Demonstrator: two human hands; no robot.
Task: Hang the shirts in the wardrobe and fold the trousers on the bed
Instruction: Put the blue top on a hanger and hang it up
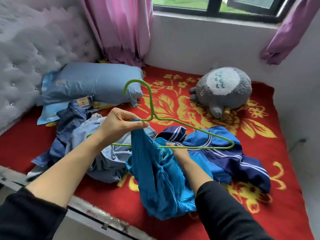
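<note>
A green wire hanger [190,127] is held above the bed, hook pointing away. My left hand [119,123] pinches the hanger's left shoulder together with the top edge of a teal-blue shirt [155,175], which droops down to the blanket. My right hand [178,149] reaches up inside the shirt's fabric, its fingers at the hanger's bottom bar. A blue and navy striped jacket [225,158] lies crumpled to the right. Denim jeans [72,118] and a pale blue garment [107,158] are heaped on the left.
The bed has a red blanket with yellow flowers [259,118]. A blue pillow [93,84] lies by the tufted headboard [31,49]. A grey plush toy [223,89] sits near the wall. Pink curtains [121,28] and a window are behind. The bed's near edge [97,215] runs bottom left.
</note>
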